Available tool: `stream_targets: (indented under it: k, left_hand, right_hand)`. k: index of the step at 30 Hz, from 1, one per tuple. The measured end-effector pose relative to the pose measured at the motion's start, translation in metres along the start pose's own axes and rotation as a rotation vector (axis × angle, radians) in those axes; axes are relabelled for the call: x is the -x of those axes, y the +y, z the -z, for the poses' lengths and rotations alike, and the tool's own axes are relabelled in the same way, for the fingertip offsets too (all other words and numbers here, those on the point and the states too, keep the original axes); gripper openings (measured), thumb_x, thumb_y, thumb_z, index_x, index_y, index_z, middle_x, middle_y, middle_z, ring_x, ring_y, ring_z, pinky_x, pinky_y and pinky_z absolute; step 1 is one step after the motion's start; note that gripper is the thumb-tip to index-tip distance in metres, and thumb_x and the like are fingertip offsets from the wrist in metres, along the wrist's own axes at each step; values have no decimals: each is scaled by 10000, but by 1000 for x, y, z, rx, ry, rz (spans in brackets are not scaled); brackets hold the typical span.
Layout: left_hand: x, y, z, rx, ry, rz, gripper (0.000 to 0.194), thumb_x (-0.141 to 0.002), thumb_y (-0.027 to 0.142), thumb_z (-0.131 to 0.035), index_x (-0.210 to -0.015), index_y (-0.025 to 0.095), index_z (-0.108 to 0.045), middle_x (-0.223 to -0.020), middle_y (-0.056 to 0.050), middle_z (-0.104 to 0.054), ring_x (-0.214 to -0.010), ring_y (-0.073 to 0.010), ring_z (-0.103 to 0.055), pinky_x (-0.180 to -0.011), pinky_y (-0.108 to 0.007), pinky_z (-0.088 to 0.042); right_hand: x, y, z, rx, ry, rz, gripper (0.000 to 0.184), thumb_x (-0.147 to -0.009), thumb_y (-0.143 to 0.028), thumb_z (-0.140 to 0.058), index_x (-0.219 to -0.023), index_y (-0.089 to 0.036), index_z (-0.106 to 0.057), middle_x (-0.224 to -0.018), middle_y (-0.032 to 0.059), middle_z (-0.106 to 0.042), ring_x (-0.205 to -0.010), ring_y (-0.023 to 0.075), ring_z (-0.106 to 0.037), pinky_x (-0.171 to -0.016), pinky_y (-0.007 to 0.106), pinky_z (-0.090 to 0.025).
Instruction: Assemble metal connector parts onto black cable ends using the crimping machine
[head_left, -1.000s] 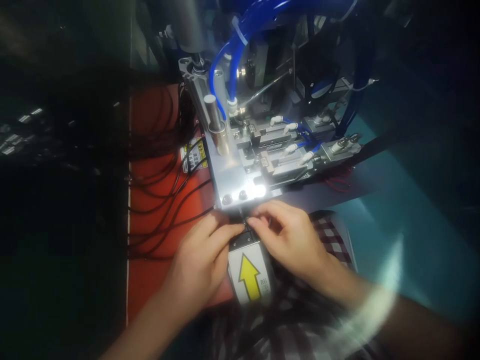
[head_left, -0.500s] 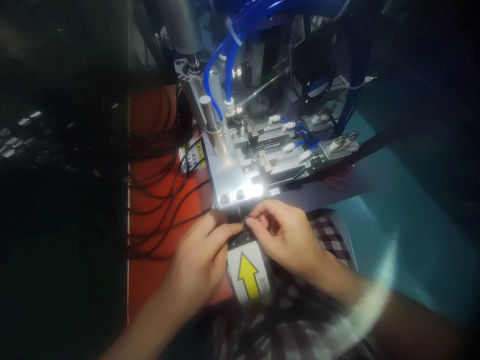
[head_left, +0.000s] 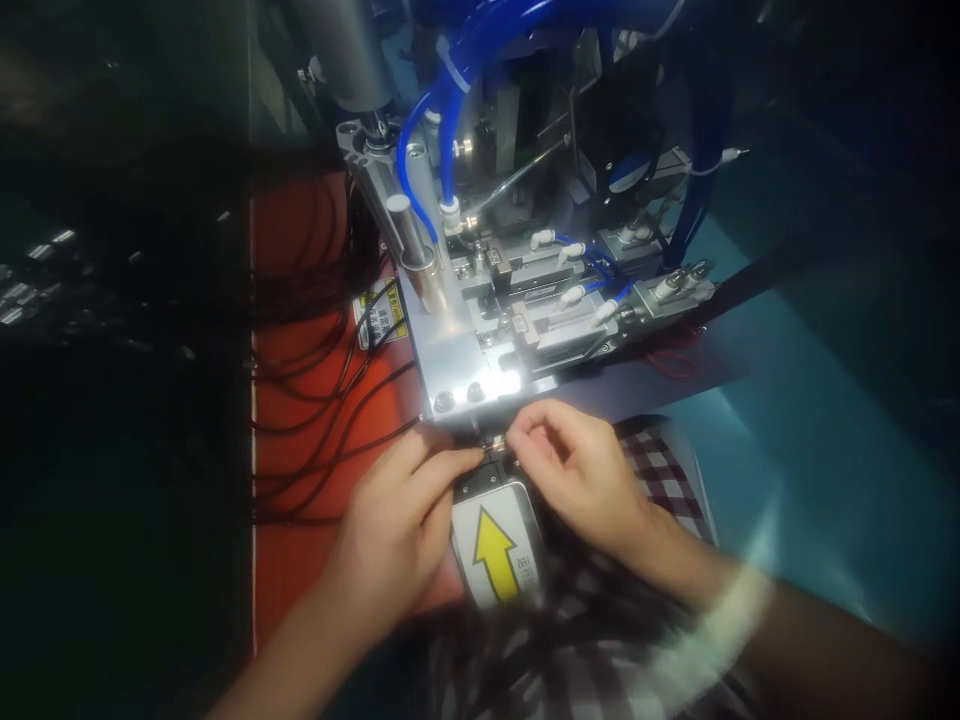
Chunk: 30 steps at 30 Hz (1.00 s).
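Beneath the front edge of a machine's metal plate (head_left: pixel 442 365), both hands meet at a black fixture block (head_left: pixel 480 482). My left hand (head_left: pixel 401 500) reaches in from the left, its thumb tip pressed at the fixture and its other fingertips partly hidden behind. Opposite it, my right hand (head_left: pixel 574 465) is closed in a pinch, thumb and index finger together at the right end of a small shiny part (head_left: pixel 496 443). That part is too small to name. What the left fingertips hold, if anything, cannot be made out. Just below lies a white label with a yellow arrow (head_left: pixel 495 550).
Pneumatic cylinders (head_left: pixel 562 325) with blue air tubes (head_left: pixel 450 85) stand behind the plate. An upright steel rod (head_left: pixel 405 225) rises at the left. Black cables (head_left: pixel 315 455) cross the red surface (head_left: pixel 292 570). A checkered cloth (head_left: pixel 664 465) shows below my right arm.
My right fingertips have drawn slightly to the right, and the small shiny part now shows between the hands. My left hand stays almost in place. The whole view has shifted a little.
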<state>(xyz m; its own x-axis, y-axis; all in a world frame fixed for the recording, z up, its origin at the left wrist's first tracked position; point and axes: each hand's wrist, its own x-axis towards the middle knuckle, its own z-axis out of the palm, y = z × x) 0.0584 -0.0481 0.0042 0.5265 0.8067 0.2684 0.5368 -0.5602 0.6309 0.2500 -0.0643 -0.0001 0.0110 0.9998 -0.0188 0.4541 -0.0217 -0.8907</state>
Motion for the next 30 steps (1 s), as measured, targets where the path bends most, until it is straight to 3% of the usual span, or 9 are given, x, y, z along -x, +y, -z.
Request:
stream_targets:
  k: [3, 6, 12, 18, 25, 30]
  left_hand:
    - [0, 0, 0, 3, -3, 5, 300, -876, 14, -460, -1028, 165, -670, -960, -47, -589, -886, -122, -589, -746, -201, -489]
    - [0, 1, 1, 10, -7, 14, 299, -877, 13, -459, -1029, 168, -665, -964, -45, -586, -894, -123, -588, -749, -203, -489]
    - [-2, 2, 1, 4, -8, 16, 298, -886, 27, -452, -1023, 182, -666, -959, -44, -592, -888, -132, -596, -734, -213, -498]
    - [-1, 1, 1, 4, -16, 10, 296, -883, 16, -461, -1031, 167, -668, -992, -46, -592, -919, -120, -590, -771, -194, -486]
    - [-1, 2, 1, 3, -8, 6, 295, -879, 7, -465, -1031, 159, -667, -976, -40, -586, -906, -110, -583, -770, -182, -479]
    - [-1, 2, 0, 4, -10, 14, 292, -878, 5, -465, -1025, 153, -668, -977, -41, -586, -908, -109, -584, -773, -178, -476]
  right_hand:
    - [-2, 6, 2, -270, -67, -219, 127, -856, -275, -575, -775, -178, -596, -658, -13, -550, -569, 117, -489, -518, 238, -401]
    - [-6, 6, 4, -357, -72, -290, 120, -825, -273, -611, -770, -166, -613, -685, 2, -578, -608, 125, -520, -533, 238, -426]
    - [-7, 4, 3, -325, -26, -232, 118, -824, -280, -618, -804, -167, -649, -758, 34, -643, -675, 150, -586, -557, 244, -471]
    - [-6, 4, -3, -320, 3, -202, 116, -802, -272, -642, -818, -163, -678, -660, 7, -608, -583, 132, -546, -532, 247, -458]
    - [-5, 9, -3, -167, 19, -51, 83, -833, -216, -609, -787, -164, -655, -697, 17, -621, -617, 135, -550, -562, 248, -440]
    - [-3, 11, -3, -149, -27, -76, 127, -875, -234, -558, -791, -167, -626, -720, 17, -629, -630, 134, -554, -585, 250, -441]
